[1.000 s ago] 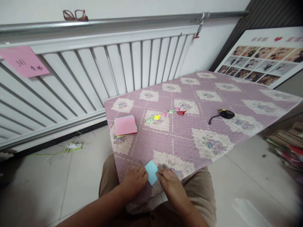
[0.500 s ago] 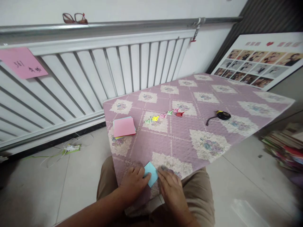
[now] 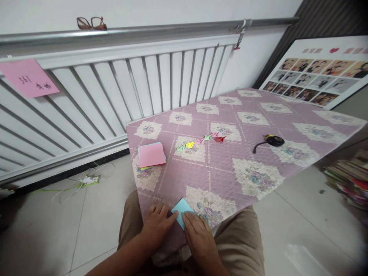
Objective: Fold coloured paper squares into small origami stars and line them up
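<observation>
At the bottom edge both forearms are cut off by the frame, and the person's tan-trousered knees show under the near edge of the bench (image 3: 224, 172), which is covered in a mauve quilted cloth with floral squares. The left hand (image 3: 156, 224) lies flat, its fingertips pressed on the left corner of a small light-blue folded paper square (image 3: 181, 210). The right hand (image 3: 198, 234) lies just beside it, fingers down on the paper's lower right edge, hiding that part. Neither grip is closed around the paper; the fingers of both are flat and pin it to the cloth near the bench's front edge, with the paper between and just beyond the fingertips. The fold lines are too small to make out.

Farther back on the left lies a stack of coloured paper sheets with a pink one on top (image 3: 151, 155). Right of it, well apart from the hands, runs a row of small folded paper figures in green, yellow, pink and red (image 3: 200, 139); their shapes are hard to read. Farther right lies a black round object with a strap (image 3: 271, 141), unclear in kind.

Beyond the bench stands a white ribbed radiator (image 3: 115, 88) bearing a pink handwritten note (image 3: 28, 78), with brown-rimmed glasses (image 3: 91, 23) on the ledge above. A board of photographs (image 3: 319, 73) leans at right, partly cut off.
</observation>
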Available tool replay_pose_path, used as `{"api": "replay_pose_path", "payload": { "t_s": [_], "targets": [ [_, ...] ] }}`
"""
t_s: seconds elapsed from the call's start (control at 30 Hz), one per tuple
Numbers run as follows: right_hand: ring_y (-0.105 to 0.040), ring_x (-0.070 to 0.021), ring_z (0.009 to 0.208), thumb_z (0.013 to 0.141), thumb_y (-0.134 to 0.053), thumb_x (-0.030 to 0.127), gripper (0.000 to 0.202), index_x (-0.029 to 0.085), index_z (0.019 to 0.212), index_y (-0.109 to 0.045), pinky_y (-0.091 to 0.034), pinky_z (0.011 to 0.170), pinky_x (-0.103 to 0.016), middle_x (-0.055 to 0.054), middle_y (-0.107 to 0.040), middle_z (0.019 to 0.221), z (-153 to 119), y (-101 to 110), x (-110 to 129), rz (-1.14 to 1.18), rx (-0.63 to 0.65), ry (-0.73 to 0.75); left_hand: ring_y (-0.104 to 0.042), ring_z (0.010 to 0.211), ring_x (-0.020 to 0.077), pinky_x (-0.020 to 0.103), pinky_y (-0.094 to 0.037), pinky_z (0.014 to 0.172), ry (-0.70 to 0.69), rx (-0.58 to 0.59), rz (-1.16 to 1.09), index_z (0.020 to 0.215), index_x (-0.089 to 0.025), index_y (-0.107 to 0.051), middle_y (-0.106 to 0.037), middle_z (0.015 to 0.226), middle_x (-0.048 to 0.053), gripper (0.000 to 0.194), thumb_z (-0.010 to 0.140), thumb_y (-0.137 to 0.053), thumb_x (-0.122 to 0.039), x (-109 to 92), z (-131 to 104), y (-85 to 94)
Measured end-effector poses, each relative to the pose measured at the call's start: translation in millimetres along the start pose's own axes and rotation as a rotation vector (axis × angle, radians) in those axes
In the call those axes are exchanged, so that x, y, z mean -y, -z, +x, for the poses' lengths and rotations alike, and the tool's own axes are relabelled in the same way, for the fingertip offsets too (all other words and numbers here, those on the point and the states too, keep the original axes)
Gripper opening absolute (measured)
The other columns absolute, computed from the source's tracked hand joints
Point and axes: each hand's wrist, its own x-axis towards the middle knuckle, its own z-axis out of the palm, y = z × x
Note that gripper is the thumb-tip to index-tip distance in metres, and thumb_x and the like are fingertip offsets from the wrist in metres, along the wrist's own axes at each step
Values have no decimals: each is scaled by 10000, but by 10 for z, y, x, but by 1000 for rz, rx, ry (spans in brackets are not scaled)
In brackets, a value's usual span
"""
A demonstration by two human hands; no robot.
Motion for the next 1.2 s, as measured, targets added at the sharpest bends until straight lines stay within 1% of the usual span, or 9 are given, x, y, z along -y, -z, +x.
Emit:
{"api": "replay_pose_path", "payload": {
  "t_s": [0.13, 0.33, 0.43, 0.57, 0.67, 0.83, 0.93, 1.07, 1.2],
  "targets": [
    [-598, -191, 1031, 950, -352, 183, 323, 227, 1187, -568, -313, 986, -376, -43, -685, 1108, 28, 43, 24, 3, -10, 2, -497, 1042, 248, 409, -359, 863, 41, -14, 11, 1297, -366, -489, -550, 1197, 68, 375, 944, -474, -243, 69, -89, -29],
    [-592, -193, 1044, 974, -349, 254, 309, 223, 1202, -555, -283, 991, -375, -41, -680, 1131, 29, 88, 22, 6, 5, 11, -530, 991, 249, 415, -376, 849, 105, -26, 48, 1238, -300, -557, -577, 1190, 78, 329, 933, -472, -210, 108, -117, -14],
    [-594, -195, 1045, 970, -353, 243, 305, 229, 1195, -558, -290, 987, -382, -41, -682, 1126, 15, 56, 22, 3, 2, 1, -524, 1038, 247, 406, -370, 894, 123, -130, 17, 1229, -267, -565, -596, 1166, 76, 318, 935, -459, -207, -8, -87, -70],
    [-600, -194, 1034, 956, -372, 226, 301, 236, 1190, -563, -309, 971, -379, -34, -684, 1120, 4, 19, 15, -14, 7, 9, -535, 1038, 240, 375, -370, 908, -50, -298, -45, 1236, -206, -554, -623, 1133, 83, 360, 931, -466, -377, -250, -43, -278],
    [-596, -193, 1046, 946, -408, 245, 299, 242, 1204, -559, -309, 974, -377, -27, -675, 1144, -21, 43, -37, -29, 19, 32, -548, 1014, 227, 364, -366, 895, -3, -349, -62, 1218, -202, -564, -637, 1108, 70, 371, 921, -476, -407, -361, -31, -375],
    [-576, -217, 1084, 911, -468, 229, 318, 253, 1217, -550, -284, 979, -416, -22, -658, 1185, -141, 160, -274, -88, 24, 64, -521, 1055, 239, 385, -336, 886, -31, -279, -94, 1278, -333, -517, -595, 1193, 45, 426, 872, -555, -456, -352, -51, -287],
    [-591, -230, 1041, 905, -472, 210, 280, 271, 1158, -573, -280, 976, -456, -18, -676, 1131, -131, 224, -415, -67, 34, -3, -491, 1087, 257, 402, -317, 889, -53, -220, -95, 1319, -366, -471, -556, 1239, 55, 500, 845, -586, -474, -326, -67, -220],
    [-599, -230, 983, 912, -472, 246, 223, 254, 1099, -593, -359, 933, -455, -50, -682, 1033, 140, 226, -450, 52, 22, -188, -467, 1116, 261, 411, -299, 899, -56, -186, -87, 1342, -376, -440, -528, 1268, 56, 501, 863, -565, -455, -317, -71, -213],
    [-509, -290, 1164, 847, -554, 273, 260, 262, 1101, -609, -389, 911, -490, -83, -621, 1187, 449, 128, -341, 86, 52, -219, -461, 1125, 265, 414, -303, 900, -31, -208, -82, 1337, -393, -444, -524, 1273, 51, 499, 859, -561, -473, -322, -63, -236]
  ]
}}
